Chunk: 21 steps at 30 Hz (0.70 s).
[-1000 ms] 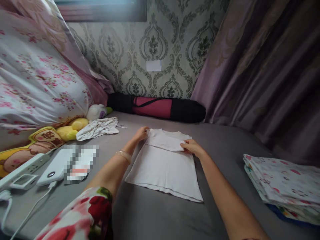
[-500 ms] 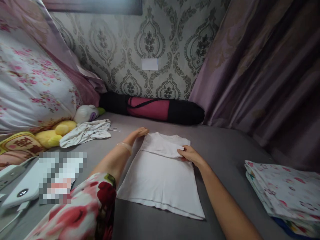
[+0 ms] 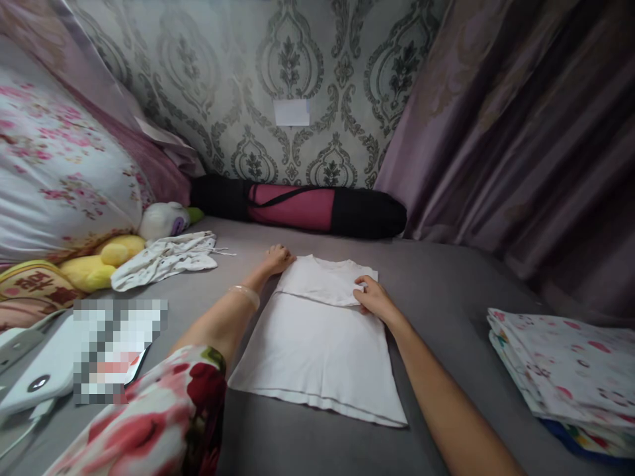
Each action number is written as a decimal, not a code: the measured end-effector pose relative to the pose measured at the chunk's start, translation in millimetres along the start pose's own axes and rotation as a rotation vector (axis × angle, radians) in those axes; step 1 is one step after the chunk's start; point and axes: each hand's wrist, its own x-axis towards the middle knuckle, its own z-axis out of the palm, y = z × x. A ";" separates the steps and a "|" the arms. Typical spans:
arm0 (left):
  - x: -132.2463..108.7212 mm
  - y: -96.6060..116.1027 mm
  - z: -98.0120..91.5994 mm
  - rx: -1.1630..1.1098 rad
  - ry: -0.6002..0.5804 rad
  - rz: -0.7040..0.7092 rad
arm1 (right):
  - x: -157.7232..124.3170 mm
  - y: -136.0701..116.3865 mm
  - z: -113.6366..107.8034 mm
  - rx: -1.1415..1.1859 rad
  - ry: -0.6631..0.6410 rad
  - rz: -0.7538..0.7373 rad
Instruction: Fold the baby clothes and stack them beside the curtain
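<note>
A white shirt lies spread on the grey bed sheet, its hem toward me and its neckline at the far end. Across its upper part runs a folded-over layer with a straight edge. My left hand, fingers curled, is at the shirt's far left corner; its fingertips are partly hidden. On the right side, my right hand rests against the folded layer near its edge. The thumb and index finger are apart there, with white cloth showing between them.
A black and pink long bag lies along the wall. To the left are a crumpled spotted cloth, a yellow plush toy and a white power bank with a cable. Folded patterned fabric is stacked at right.
The folded layer's right end, pinched by my right hand before, now lies flatter, and those fingers have parted. My left hand has turned slightly at the corner. The view has shifted a little.
</note>
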 end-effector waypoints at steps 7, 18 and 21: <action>-28.3 9.4 -15.6 0.043 0.155 -0.012 | -20.2 -36.2 -12.3 -0.522 0.015 0.019; -88.1 77.1 4.2 -0.010 0.114 0.258 | -24.0 -88.6 77.4 -0.677 0.060 -0.412; -88.6 67.0 17.1 0.012 0.171 0.216 | -18.7 -84.6 93.8 -0.632 0.028 -0.387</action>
